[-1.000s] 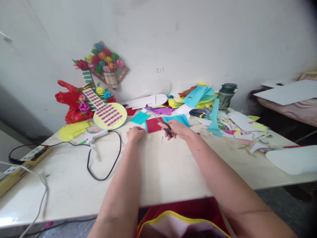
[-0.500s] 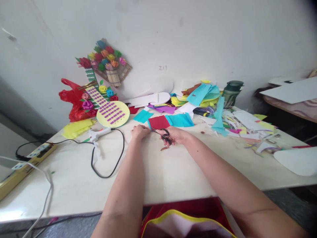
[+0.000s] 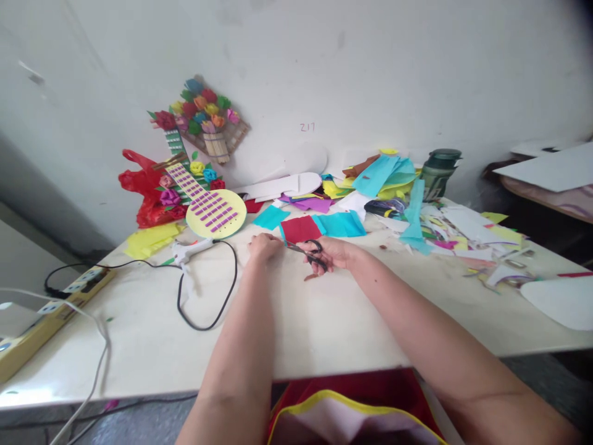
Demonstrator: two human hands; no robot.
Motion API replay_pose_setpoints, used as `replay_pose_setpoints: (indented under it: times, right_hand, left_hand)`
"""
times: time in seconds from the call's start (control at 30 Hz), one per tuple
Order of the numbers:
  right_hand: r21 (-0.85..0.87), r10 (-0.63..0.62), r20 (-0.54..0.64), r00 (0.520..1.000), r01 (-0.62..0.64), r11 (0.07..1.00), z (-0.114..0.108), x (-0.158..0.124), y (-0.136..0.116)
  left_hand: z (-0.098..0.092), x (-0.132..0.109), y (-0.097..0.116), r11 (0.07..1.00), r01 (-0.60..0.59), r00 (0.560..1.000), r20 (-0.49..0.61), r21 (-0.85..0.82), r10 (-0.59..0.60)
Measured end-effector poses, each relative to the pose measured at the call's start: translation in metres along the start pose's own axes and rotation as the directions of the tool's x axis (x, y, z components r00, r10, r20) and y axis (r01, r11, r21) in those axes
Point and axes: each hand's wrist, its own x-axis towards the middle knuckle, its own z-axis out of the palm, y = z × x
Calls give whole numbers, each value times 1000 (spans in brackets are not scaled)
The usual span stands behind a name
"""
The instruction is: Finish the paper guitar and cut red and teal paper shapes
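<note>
"As you look from the left, what comes first?"

"A white glue gun [image 3: 197, 248] on the desk [image 3: 139, 337], then the left hand [image 3: 265, 246]; I can't tell whether it is clamped on anything."

"And after that?"

"Red paper [image 3: 300, 229] lies on the desk just beyond the scissors [image 3: 304, 251], clasped by their handles in the right hand [image 3: 332, 252]. Blue paper [image 3: 341, 224] comes next, then a green bottle [image 3: 437, 176], upright."

A handwritten number 217 [image 3: 307, 127], its 2 shaped like a Z, stands on the far white wall [image 3: 370, 80].
</note>
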Motion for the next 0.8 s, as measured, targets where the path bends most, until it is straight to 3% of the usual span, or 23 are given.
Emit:
replay_pose_setpoints:
  times: [0.33,0.8]
  right_hand:
    - [8,-5,5,1000,5,1000,0,4,3]
    - [-34,-15,42,999,17,999,-4,-7,-8]
  left_hand:
    - [0,-6,11,1000,27,1000,11,5,-27]
    - [1,-3,5,996,12,999,33,-87,-9]
